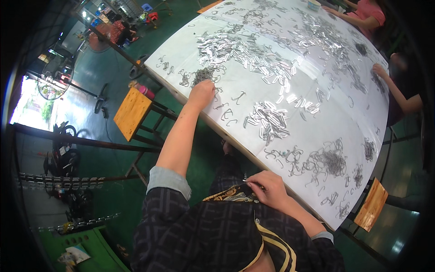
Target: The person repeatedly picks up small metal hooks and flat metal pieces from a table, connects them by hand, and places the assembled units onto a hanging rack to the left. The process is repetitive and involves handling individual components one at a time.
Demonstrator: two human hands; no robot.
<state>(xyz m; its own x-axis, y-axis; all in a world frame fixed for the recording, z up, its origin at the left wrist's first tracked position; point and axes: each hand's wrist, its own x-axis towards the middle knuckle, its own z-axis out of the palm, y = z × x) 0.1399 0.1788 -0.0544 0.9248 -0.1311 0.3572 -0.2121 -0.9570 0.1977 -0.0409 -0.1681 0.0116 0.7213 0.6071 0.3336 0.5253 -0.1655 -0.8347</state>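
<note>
My left hand (202, 94) reaches to the table's near left edge, with its curled fingers at a heap of small dark wire pieces (205, 74). Its fingertips are mostly hidden, so what they pinch does not show. Close to my body, just off the table edge, my right hand (268, 188) pinches a small metal piece (245, 180) between thumb and fingers. Bent wire hooks (229, 114) lie loose between the hands. Beyond them is a pile of shiny elongated metal loops (269, 120).
The white-topped table (312, 190) carries more heaps of loops (217, 49) and tangled hooks (334, 162). Co-workers' arms (398, 93) rest at its far right side. Wooden stools (132, 113) stand at the left and right. A tub (313, 5) sits at the far end.
</note>
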